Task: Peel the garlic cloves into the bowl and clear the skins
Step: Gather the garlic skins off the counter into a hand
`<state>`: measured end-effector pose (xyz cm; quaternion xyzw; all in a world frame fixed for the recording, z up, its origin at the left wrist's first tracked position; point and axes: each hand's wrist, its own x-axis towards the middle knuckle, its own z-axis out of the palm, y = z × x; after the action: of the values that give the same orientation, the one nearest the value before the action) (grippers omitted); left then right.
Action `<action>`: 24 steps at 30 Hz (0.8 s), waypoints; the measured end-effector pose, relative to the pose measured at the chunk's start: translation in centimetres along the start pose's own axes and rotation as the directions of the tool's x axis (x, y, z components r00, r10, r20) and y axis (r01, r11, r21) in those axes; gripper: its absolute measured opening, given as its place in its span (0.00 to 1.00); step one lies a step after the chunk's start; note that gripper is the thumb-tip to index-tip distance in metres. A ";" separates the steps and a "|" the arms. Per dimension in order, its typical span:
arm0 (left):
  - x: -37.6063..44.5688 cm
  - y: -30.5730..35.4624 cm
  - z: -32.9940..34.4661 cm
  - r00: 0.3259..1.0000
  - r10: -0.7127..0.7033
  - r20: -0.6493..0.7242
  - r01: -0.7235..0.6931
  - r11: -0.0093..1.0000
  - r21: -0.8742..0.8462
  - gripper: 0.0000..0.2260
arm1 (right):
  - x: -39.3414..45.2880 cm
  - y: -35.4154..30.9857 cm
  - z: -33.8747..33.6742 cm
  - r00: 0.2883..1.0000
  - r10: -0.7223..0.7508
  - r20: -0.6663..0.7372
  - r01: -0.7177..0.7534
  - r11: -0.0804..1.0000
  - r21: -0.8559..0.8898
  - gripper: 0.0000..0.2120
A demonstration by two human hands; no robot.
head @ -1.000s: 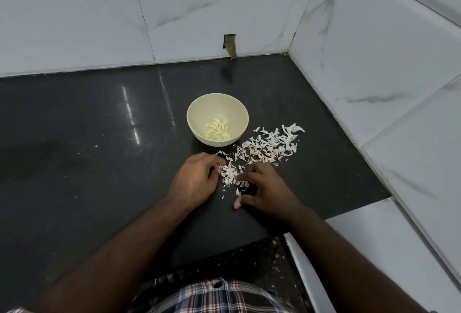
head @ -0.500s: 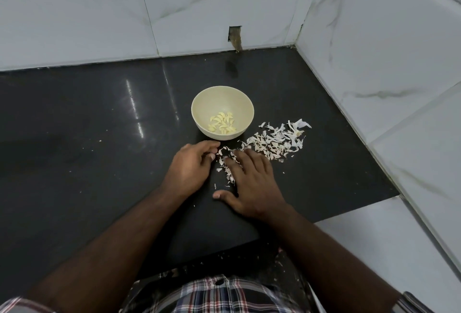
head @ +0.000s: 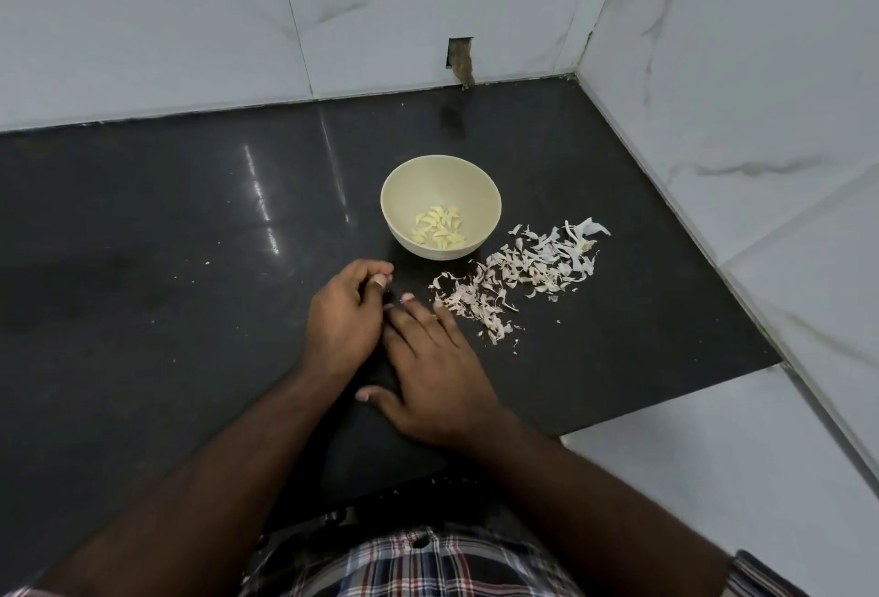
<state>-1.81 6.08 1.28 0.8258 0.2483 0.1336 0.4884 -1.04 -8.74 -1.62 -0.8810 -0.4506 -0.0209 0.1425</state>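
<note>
With cloves (head: 440,228) lying peeled in the bowl (head: 485,197), the flat-fingered right hand (head: 428,373) is sweeping skins (head: 518,273) toward the curled left hand (head: 342,316), whose contents are hidden, advancing clearing.

Contents of curled left hand (head: 343,323) hidden; plaid shirt (head: 428,563) cut off below

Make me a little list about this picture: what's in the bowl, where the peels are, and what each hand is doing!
bowl: cream bowl on the dark counter
in bowl: peeled garlic cloves
peels: garlic skins scattered on the counter, right of the bowl
left hand: left hand with fingers curled; cannot tell if it holds anything
right hand: right hand flat on the counter, fingers straight, beside the skins
</note>
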 end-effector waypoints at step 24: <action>0.2 -1.9 -0.9 0.998 0.068 -0.006 -0.068 0.997 -0.042 0.13 | 0.2 3.0 -1.5 0.998 0.050 0.045 -0.060 0.968 0.246 0.20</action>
<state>-2.58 7.64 0.02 0.8232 0.2181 0.1571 0.5001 1.65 -10.61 -0.88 -0.8688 -0.4278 0.0564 0.2427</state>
